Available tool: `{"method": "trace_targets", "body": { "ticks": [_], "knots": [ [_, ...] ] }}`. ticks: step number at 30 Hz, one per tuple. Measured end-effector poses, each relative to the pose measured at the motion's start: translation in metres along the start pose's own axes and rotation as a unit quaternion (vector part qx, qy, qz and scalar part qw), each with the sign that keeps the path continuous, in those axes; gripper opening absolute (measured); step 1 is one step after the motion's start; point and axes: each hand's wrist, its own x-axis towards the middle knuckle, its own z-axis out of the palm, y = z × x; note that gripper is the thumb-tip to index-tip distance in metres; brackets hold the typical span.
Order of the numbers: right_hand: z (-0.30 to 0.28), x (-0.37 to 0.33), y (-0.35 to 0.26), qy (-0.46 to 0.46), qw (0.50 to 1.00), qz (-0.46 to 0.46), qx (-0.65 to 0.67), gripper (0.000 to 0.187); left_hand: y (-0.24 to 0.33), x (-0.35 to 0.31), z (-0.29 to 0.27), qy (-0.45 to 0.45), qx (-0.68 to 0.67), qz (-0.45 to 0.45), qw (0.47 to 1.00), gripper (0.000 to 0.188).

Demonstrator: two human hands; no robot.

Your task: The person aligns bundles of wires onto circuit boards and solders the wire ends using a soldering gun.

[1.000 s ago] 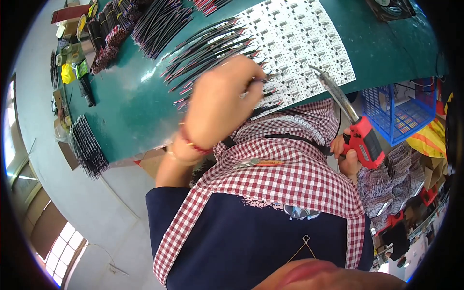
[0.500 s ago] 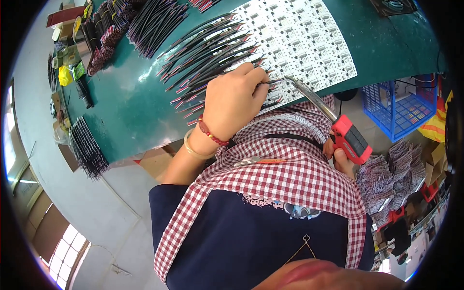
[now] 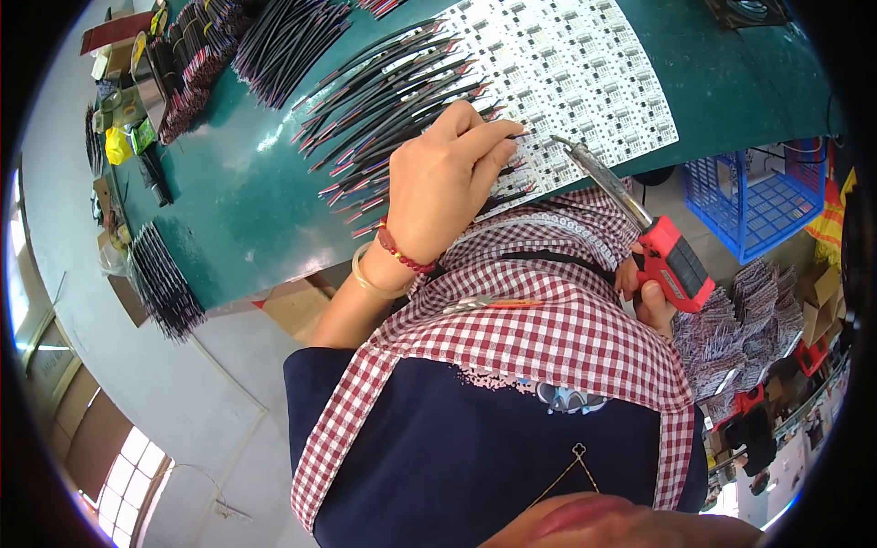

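My left hand [image 3: 443,173], with a red bead bracelet and a bangle at the wrist, pinches the end of a thin dark wire [image 3: 519,135] over the white sheet of circuit boards [image 3: 598,87]. My right hand [image 3: 652,306] grips the red-and-black handle of a soldering iron [image 3: 678,265]. Its metal tip hovers close to the boards, a short way right of the left fingertips. Black-sleeved wires [image 3: 375,100] with red and blue ends lie in rows along the sheet's left side, partly hidden by my left hand.
More wire bundles [image 3: 290,50] lie farther back on the green table [image 3: 242,196], and another bundle [image 3: 164,283] is at its left corner. A blue plastic crate [image 3: 758,205] stands right of the table, near piled wire bundles [image 3: 744,329]. Tweezers [image 3: 489,303] rest on my checked apron.
My left fingertips have moved slightly farther away across the sheet. The soldering iron has shifted a little right, leaving a wider gap between its tip and my left fingers.
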Motion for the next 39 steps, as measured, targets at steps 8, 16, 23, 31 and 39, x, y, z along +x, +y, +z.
{"method": "trace_targets", "body": {
  "ticks": [8,16,23,31,39],
  "knots": [
    [-0.007,0.001,0.008,-0.027,1.0,0.01,-0.003,0.044,0.003,0.0,0.011,-0.004,-0.005,-0.023,1.0,0.006],
    [-0.014,0.002,0.011,-0.017,0.998,0.018,-0.063,0.038,0.006,0.009,0.009,-0.028,0.013,-0.043,0.999,0.006],
    [-0.017,0.002,0.016,-0.01,0.995,0.01,-0.102,0.037,0.004,0.012,0.012,-0.018,0.019,-0.053,0.998,0.008],
    [-0.001,-0.002,0.006,0.011,1.0,-0.013,-0.017,0.044,0.004,0.014,0.013,-0.04,0.037,-0.056,0.997,0.009],
    [-0.011,-0.005,0.01,-0.001,1.0,0.003,-0.006,0.042,0.007,0.013,0.007,-0.069,0.025,-0.069,0.995,0.008]
  ]
}}
